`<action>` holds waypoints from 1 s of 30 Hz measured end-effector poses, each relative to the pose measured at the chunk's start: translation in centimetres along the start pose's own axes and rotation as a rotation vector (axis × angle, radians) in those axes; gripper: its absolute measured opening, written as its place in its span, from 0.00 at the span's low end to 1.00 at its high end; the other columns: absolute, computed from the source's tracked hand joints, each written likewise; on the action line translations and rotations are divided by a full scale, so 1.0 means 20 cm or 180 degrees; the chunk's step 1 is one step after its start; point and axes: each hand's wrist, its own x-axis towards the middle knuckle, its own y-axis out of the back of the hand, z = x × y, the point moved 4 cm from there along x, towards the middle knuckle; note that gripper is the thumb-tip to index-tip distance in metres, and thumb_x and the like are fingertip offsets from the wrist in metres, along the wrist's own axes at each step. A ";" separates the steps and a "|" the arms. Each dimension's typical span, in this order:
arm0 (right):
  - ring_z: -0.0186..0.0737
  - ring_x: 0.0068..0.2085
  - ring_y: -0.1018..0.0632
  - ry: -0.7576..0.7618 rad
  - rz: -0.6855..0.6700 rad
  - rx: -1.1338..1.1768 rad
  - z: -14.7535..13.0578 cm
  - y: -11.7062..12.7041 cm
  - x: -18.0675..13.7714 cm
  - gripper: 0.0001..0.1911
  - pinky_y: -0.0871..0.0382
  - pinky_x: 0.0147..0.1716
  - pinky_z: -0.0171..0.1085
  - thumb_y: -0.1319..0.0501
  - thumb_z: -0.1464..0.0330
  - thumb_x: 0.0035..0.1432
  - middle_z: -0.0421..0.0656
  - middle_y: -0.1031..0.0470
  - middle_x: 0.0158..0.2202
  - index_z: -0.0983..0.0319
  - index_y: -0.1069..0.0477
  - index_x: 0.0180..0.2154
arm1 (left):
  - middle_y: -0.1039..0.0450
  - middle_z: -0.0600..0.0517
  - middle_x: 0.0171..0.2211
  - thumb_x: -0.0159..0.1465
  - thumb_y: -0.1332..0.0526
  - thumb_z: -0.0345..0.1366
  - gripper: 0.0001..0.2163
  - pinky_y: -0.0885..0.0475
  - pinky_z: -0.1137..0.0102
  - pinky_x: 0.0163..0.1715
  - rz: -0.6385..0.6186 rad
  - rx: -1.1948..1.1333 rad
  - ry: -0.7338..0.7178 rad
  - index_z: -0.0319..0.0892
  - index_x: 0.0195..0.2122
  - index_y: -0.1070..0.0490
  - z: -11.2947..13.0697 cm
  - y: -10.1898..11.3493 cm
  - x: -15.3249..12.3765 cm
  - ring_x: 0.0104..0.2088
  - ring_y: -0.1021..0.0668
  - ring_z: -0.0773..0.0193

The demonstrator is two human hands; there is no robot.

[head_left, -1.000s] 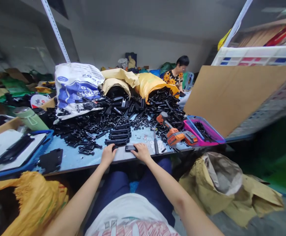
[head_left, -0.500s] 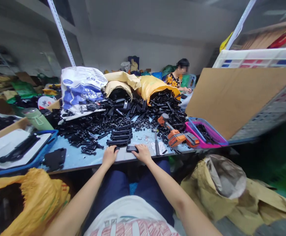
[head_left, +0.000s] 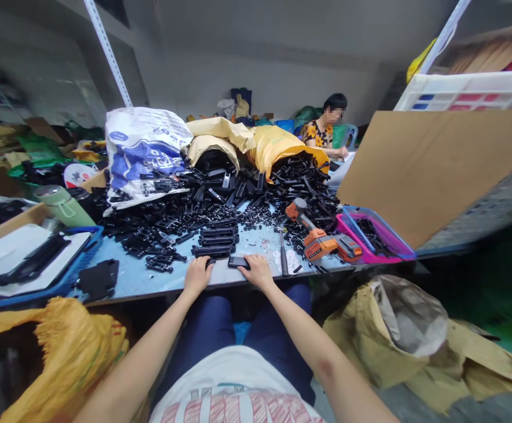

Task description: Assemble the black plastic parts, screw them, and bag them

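At the table's front edge my left hand (head_left: 198, 275) is closed on a small black plastic part (head_left: 211, 261), mostly covered by the fingers. Beside it, my right hand (head_left: 258, 271) grips the right end of a flat black plastic piece (head_left: 236, 262). A short gap separates the two parts. Just behind them lies a neat row of long black plastic parts (head_left: 214, 241). A hammer (head_left: 283, 252) rests right of my right hand, and past it an orange cordless power tool (head_left: 315, 235) lies on its side.
Heaps of black parts (head_left: 145, 235) and small hardware cover the back of the blue table (head_left: 137, 285). Sacks (head_left: 145, 147) stand behind. A pink basket (head_left: 379, 257) and cardboard sheet (head_left: 427, 170) are right; a green cup (head_left: 64, 205) is left. Another person (head_left: 322, 130) sits beyond.
The camera view has shifted slightly. Both hands stay at the table edge, still holding their black parts, with hardly any movement.
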 end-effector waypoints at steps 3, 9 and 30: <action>0.45 0.44 0.34 -0.0004 -0.0022 0.0007 0.00 0.00 0.00 0.21 0.45 0.43 0.40 0.47 0.56 0.57 0.46 0.30 0.41 0.61 0.35 0.47 | 0.30 0.45 0.40 0.60 0.48 0.36 0.12 0.35 0.63 0.43 -0.0013 -0.0022 0.0022 0.39 0.43 0.33 0.01 0.00 -0.01 0.42 0.29 0.55; 0.46 0.44 0.35 0.0032 -0.0052 -0.0031 -0.01 0.00 0.00 0.20 0.45 0.42 0.40 0.48 0.56 0.57 0.48 0.30 0.41 0.62 0.35 0.46 | 0.29 0.46 0.40 0.60 0.48 0.35 0.11 0.36 0.64 0.42 0.0001 -0.0067 0.0100 0.40 0.43 0.33 0.02 0.02 -0.02 0.42 0.30 0.55; 0.45 0.43 0.33 0.0039 0.0068 -0.0090 -0.01 -0.01 -0.01 0.19 0.44 0.42 0.39 0.47 0.57 0.57 0.47 0.29 0.40 0.62 0.34 0.45 | 0.30 0.46 0.39 0.60 0.47 0.34 0.11 0.36 0.64 0.41 0.0016 -0.0118 0.0133 0.39 0.43 0.33 0.02 0.03 -0.04 0.41 0.30 0.56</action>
